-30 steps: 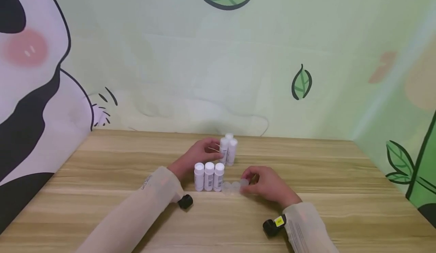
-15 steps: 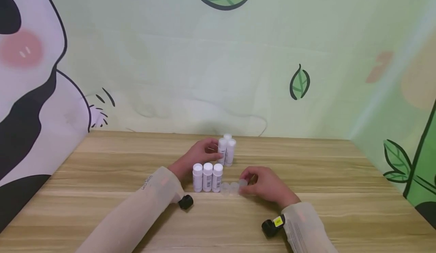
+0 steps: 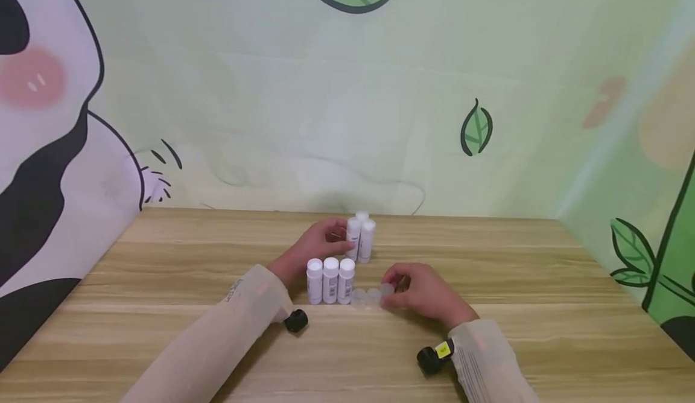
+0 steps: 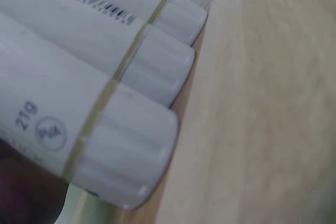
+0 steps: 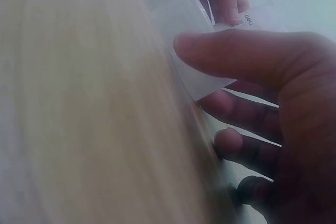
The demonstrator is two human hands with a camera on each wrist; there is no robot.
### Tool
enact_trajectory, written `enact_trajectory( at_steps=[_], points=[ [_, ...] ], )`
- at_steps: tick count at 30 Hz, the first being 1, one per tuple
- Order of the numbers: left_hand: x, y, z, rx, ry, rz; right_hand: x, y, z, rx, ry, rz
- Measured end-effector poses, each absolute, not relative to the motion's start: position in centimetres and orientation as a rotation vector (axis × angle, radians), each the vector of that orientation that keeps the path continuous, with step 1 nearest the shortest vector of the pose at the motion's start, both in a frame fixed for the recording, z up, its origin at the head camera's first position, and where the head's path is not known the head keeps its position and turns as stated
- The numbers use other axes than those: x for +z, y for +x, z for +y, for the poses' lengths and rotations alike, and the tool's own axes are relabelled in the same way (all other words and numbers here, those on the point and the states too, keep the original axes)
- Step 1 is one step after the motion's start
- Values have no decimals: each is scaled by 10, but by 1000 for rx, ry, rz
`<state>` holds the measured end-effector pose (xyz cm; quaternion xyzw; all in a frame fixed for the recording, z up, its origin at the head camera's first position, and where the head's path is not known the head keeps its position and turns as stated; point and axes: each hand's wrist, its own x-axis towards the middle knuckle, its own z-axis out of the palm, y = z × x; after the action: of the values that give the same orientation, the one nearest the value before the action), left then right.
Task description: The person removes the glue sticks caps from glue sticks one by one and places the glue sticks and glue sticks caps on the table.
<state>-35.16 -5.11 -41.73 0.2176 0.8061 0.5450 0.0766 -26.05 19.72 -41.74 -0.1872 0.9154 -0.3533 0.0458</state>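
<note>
Three white glue sticks (image 3: 330, 283) stand upright in a row on the table. Their printed labels and ribbed lower ends fill the left wrist view, where the closest glue stick (image 4: 105, 129) reads 21g. Behind this row, three more white glue sticks (image 3: 366, 240) stand in a tight cluster. My left hand (image 3: 319, 245) grips the cluster's left one, thumb in front and fingers behind. To the right of the front row, translucent caps (image 3: 359, 297) line up side by side. My right hand (image 3: 420, 288) pinches the rightmost cap (image 5: 197, 72) between thumb and fingers.
A wood-grain table (image 3: 217, 342) spreads around the hands. Behind it hangs a light green backdrop (image 3: 260, 119) with leaf and panda drawings. A black wrist device (image 3: 295, 321) sits at the left sleeve, and another black device (image 3: 430, 361) at the right.
The whole head view shifts very slightly. Both hands keep their holds, and the glue sticks and caps stay in the same arrangement.
</note>
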Motion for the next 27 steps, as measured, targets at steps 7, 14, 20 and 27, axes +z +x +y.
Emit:
enact_trajectory(
  at_steps=[7,14,20,27],
  points=[
    [-416,-350,-55,1634,676,2445,-417,-261,197,-1078,-587,2785],
    [-414,-350,-61,1629,627,2486,-415,-261,198,-1066,-586,2776],
    [-406,-342,-65,1679,631,2486,-410,-259,198,-1104,-572,2792],
    [-395,-335,-73,1715,630,2464,-410,-261,197,-1164,-474,2842]
  ],
)
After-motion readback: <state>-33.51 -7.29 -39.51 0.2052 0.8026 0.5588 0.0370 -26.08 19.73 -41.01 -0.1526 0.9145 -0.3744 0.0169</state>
